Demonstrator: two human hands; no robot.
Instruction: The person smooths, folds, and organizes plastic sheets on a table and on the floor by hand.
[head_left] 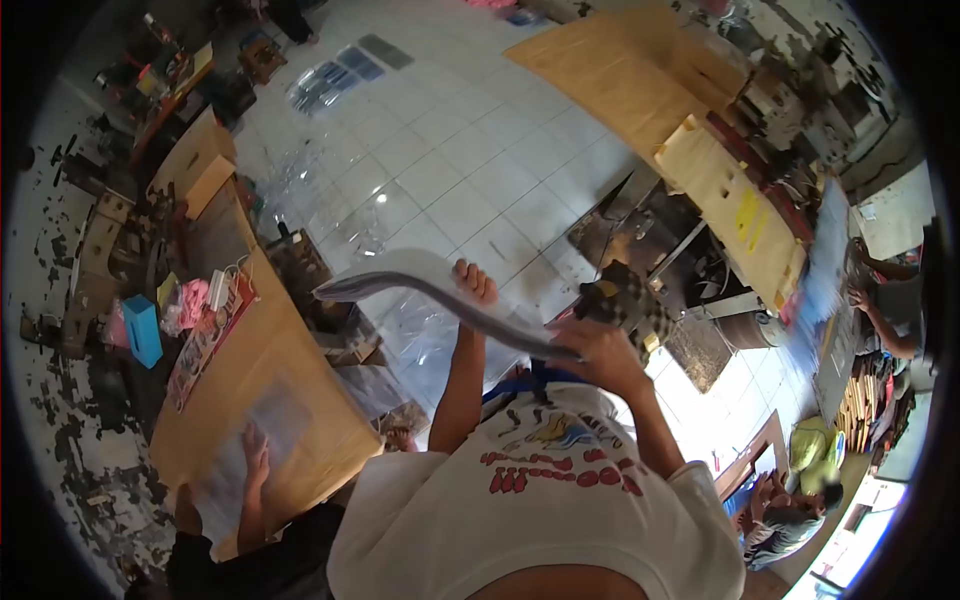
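Observation:
A curved, flexible stack of thin translucent sheets (440, 290) with a dark layered edge hangs in front of my shirt. My left hand (477, 284) is closed at its far side, near the middle, fingers curled. On the right end of the stack, my right hand (598, 352) grips it near my waist. The stack's left end droops free above the floor, beside the tan-covered table.
A co-worker's hands rest at the tan-covered table (330, 420) on the left, near a blue box (142, 331). Plastic sheets lie on the tiled floor (450, 180). Machinery and a checkered cloth (625, 305) are at right. Other people work at the far right.

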